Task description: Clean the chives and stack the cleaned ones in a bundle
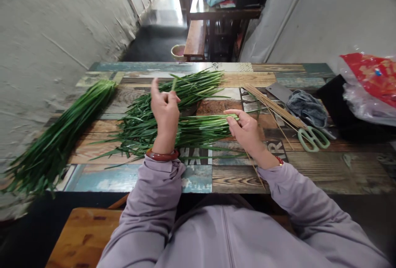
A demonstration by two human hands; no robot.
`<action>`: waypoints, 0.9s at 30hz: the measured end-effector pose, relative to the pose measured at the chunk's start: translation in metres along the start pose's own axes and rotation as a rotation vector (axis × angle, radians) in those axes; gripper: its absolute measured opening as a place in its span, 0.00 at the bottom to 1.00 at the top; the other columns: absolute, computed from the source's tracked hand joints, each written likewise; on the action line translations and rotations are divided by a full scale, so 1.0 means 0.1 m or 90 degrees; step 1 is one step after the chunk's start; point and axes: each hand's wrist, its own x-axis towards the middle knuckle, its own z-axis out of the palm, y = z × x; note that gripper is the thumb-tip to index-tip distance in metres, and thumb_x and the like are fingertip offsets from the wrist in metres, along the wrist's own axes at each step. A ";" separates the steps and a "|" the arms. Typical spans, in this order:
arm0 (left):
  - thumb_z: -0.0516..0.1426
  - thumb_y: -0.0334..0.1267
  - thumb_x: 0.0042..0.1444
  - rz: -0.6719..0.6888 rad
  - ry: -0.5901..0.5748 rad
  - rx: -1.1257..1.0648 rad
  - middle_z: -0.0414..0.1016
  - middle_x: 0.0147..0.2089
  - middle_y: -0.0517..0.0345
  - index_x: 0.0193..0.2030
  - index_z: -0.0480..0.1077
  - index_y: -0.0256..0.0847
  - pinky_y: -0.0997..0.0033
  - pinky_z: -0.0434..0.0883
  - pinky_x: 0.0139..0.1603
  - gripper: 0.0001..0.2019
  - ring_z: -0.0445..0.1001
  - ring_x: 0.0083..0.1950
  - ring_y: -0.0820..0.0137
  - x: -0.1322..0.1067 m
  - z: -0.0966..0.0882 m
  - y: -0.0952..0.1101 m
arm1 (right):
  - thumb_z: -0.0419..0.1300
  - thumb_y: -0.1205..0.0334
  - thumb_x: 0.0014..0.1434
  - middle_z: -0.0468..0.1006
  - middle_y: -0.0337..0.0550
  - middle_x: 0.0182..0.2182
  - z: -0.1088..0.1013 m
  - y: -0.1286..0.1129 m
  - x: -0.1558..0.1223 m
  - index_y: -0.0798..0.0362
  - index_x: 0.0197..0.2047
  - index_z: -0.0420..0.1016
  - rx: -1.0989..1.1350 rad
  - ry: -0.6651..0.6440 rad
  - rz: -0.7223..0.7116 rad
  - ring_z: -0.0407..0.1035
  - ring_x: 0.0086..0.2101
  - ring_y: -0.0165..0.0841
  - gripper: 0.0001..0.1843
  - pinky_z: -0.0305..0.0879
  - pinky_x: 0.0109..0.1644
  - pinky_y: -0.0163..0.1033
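Note:
My left hand (166, 109) is raised above a loose pile of green chives (145, 125), pinching one thin chive stalk (173, 83) between thumb and fingers, index finger sticking up. My right hand (244, 130) grips the pale stem ends of a small chive bunch (204, 121) lying across the table, together with a thin bamboo skewer (255, 169) that runs back under the wrist. A second heap of chives (198, 81) lies further back. Both arms wear lilac sleeves.
A big tidy bundle of chives (62, 132) lies at the table's left end. Bamboo skewers (272, 105), a cleaver (278, 91), a grey cloth (306, 105), green scissors (313, 138) and a red plastic bag (371, 82) sit right. A wooden bench (83, 235) stands below.

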 end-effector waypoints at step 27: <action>0.59 0.36 0.60 0.144 -0.304 -0.074 0.82 0.37 0.54 0.37 0.80 0.40 0.65 0.68 0.47 0.07 0.76 0.40 0.66 -0.42 0.30 0.47 | 0.59 0.52 0.61 0.67 0.31 0.18 0.00 -0.06 0.00 0.53 0.46 0.77 0.018 -0.011 -0.010 0.59 0.18 0.25 0.16 0.54 0.23 0.32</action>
